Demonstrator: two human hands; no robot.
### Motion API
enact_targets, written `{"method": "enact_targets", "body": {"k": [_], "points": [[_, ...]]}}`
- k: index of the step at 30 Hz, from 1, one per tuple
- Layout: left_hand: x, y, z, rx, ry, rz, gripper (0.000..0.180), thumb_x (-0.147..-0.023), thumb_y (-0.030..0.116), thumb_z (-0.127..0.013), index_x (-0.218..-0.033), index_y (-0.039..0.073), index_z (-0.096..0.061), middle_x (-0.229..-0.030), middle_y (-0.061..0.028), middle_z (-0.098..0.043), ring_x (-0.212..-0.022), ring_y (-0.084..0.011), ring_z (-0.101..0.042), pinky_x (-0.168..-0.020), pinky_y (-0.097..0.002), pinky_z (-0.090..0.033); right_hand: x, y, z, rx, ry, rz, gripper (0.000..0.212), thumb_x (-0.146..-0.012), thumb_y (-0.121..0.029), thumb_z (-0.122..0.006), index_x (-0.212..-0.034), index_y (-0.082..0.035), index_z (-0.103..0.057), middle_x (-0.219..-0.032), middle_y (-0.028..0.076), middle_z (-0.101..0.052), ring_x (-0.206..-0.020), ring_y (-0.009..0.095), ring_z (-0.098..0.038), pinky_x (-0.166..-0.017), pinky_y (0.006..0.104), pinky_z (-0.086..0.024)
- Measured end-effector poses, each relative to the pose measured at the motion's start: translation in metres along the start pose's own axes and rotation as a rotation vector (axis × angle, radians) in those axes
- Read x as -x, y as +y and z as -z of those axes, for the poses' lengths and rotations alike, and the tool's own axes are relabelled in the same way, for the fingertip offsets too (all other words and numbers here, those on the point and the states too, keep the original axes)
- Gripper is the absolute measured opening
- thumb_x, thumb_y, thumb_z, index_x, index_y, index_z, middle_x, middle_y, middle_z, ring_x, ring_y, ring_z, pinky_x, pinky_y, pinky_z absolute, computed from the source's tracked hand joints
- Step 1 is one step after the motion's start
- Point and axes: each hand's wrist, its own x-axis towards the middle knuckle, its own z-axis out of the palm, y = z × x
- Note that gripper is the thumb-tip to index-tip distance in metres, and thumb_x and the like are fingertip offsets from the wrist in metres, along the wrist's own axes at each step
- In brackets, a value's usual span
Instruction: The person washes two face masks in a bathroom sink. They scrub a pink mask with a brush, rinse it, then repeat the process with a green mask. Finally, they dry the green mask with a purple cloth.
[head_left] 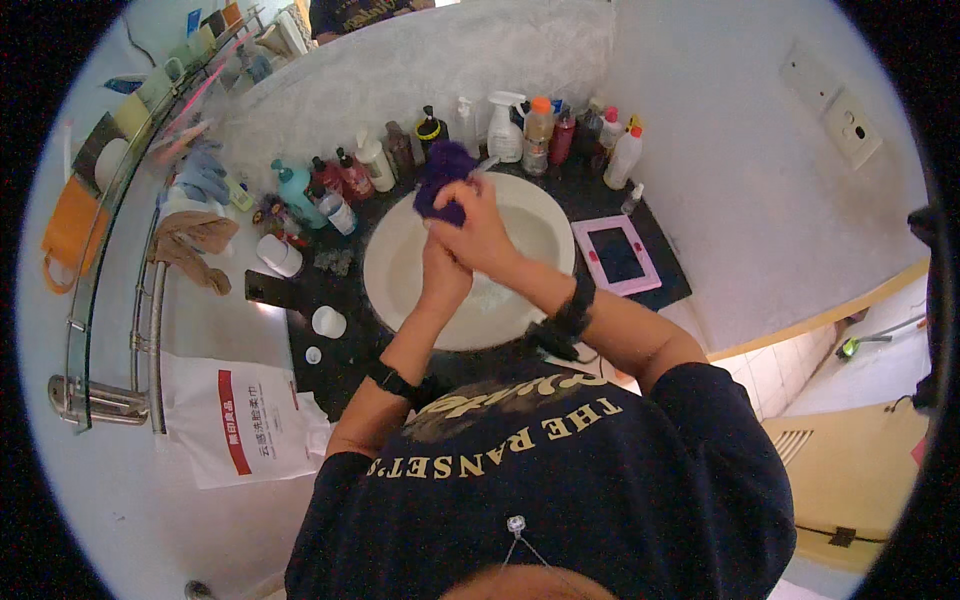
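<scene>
A bunched, dark purple cloth is held up over the far side of an oval, off-white washbasin. My right hand is closed on it, its fingers curled over the near part of the cloth. Just below and to the left, my left hand presses against the right one. Its fingers are mostly hidden, so I cannot tell how much of the cloth it grips. Behind the cloth, a bit of the tap shows.
Several bottles line the back, among them a white spray bottle and an orange-capped bottle. A pink frame lies right of the basin. White jars stand left, near a glass shelf and a hanging white bag.
</scene>
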Motion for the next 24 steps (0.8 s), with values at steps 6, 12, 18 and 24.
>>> {"method": "enact_targets", "body": {"k": [6,12,18,24], "points": [[0.018,0.013,0.001,-0.220,0.000,-0.079,0.039,-0.077,0.010,-0.071,-0.112,-0.001,-0.058,-0.116,-0.0162,-0.056,-0.108,-0.0295,-0.054,-0.089,-0.0379,-0.044,0.006,0.003,0.038,-0.414,-0.091,-0.318,0.027,-0.073,-0.005,-0.069,-0.095,-0.009,-0.054,-0.091,0.006,-0.057,-0.085,0.017,-0.057,-0.073,0.0305,-0.048],[0.011,0.007,0.057,-0.643,0.409,-0.318,0.063,-0.078,0.020,-0.076,-0.132,0.000,-0.048,-0.121,-0.0171,-0.057,-0.105,-0.0305,-0.057,-0.092,-0.0400,-0.046,-0.007,0.020,0.088,-0.609,-0.172,-0.438,0.042,-0.076,0.003,-0.064,-0.112,-0.015,-0.051,-0.095,0.001,-0.055,-0.086,0.011,-0.054,-0.072,0.0245,-0.046],[-0.006,-0.011,0.077,0.689,-0.048,0.430,0.039,-0.096,0.021,-0.057,-0.129,0.004,-0.047,-0.124,-0.0099,-0.060,-0.080,-0.0147,-0.059,-0.072,-0.0283,-0.049,0.002,0.021,0.084,-0.608,-0.328,-0.384,0.041,-0.080,0.002,-0.063,-0.117,-0.015,-0.054,-0.107,0.001,-0.056,-0.090,0.012,-0.057,-0.078,0.0249,-0.048],[0.002,-0.003,0.063,0.645,0.086,0.325,0.032,-0.098,0.014,-0.048,-0.129,0.006,-0.048,-0.110,-0.0041,-0.062,-0.069,-0.0100,-0.053,-0.062,-0.0255,-0.045,-0.019,0.012,0.085,0.131,-0.003,0.096,0.028,-0.079,-0.004,-0.068,-0.106,-0.006,-0.060,-0.121,0.014,-0.054,-0.114,0.028,-0.053,-0.099,0.0354,-0.040]]}}
